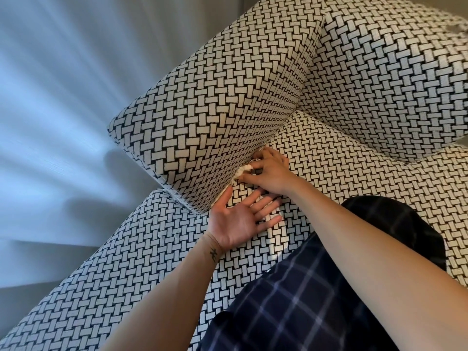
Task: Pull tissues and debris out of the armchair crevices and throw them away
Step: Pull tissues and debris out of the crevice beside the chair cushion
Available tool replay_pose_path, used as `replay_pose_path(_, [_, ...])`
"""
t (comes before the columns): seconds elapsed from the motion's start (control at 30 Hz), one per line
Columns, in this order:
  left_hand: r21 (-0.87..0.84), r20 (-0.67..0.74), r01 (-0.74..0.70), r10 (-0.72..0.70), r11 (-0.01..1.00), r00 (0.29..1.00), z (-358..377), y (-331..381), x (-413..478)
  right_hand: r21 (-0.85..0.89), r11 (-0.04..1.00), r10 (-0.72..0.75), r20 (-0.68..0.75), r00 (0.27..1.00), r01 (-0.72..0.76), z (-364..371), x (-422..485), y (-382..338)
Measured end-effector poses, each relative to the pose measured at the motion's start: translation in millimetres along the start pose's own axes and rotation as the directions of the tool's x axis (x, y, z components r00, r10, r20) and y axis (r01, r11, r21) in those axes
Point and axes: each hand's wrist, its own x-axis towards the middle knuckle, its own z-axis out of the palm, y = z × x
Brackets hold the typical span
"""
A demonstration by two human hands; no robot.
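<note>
At the crevice where armrest meets seat, just below centre of view. Entry for one armchair, basket-weave upholstery, black on white.

1. Tissue: white, crumpled, wedged in the crevice. Part of it shows; the rest is hidden between armrest and seat. It lies at 9 o'clock of the right hand, touching its fingertips.

2. Right hand: fingers curled, thumb and fingertips pinching the exposed part of the tissue.

3. Left hand: at 7 o'clock of the right hand. Palm up, fingers straight and spread, thumb along the foot of the armrest. It holds nothing. Whether its back rests on the seat cannot be told.

4. Flecks: small and pale, on the upholstery at 9 o'clock of the left hand. Too small to tell lint from debris.

5. Plaid cloth: dark, at 5 o'clock, the person's clothing over the seat.

Step in hand: extraction of the tissue. The grip looks made, but the tissue is not yet free.

Next move, by judgement: a steady pull out of the crevice toward 3 o'clock, away from the armrest. It should be slow enough that the paper does not tear and leave a piece behind. The left hand is placed to press the seat down or to receive the tissue. Disposal follows.

Containers: no bin or bag is in view. The crevice is the only holder and shows one tissue; anything deeper is hidden.
</note>
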Motion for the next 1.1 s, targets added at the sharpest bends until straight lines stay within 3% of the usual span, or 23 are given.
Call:
replay_pose_path(0.13, [0.006, -0.014, 0.001, -0.001, 1.0, 1.0, -0.4, 0.3, 0.3, 0.064, 0.998, -0.001, -0.006, 1.0, 0.002, -17.8, -15.8, 10.1])
replay_pose_path(0.3, [0.026, 0.002, 0.01, -0.01, 1.0, 1.0, 0.6, 0.2, 1.5, 0.011, 0.999, 0.049, 0.021, 0.999, -0.05, -39.6, -33.9, 31.5])
replay_pose_path(0.43, [0.006, -0.015, 0.003, -0.003, 1.0, 1.0, 3.6, 0.1, 1.5, 0.092, 0.995, 0.034, -0.026, 0.999, -0.031, -40.3, -40.3, 24.6])
replay_pose_path(0.67, [0.035, -0.036, -0.018, 0.02, 0.999, 0.999, 4.4, -1.2, -2.2, -0.151, 0.984, -0.066, 0.167, 0.984, 0.091, -22.5, -51.6, 2.6])
replay_pose_path(0.97, [0.058, 0.004, -0.079, 0.079, 0.995, 0.997, -0.2, -2.6, -6.4, -0.13, 0.989, -0.052, 0.191, 0.98, 0.077, -21.9, -50.3, -0.1])
replay_pose_path(1.1, [0.015, 0.043, -0.071, 0.071, 0.997, 0.997, -1.8, 0.4, -14.4, -0.018, 0.999, -0.048, 0.142, 0.989, 0.051, -15.4, -45.2, -5.1])
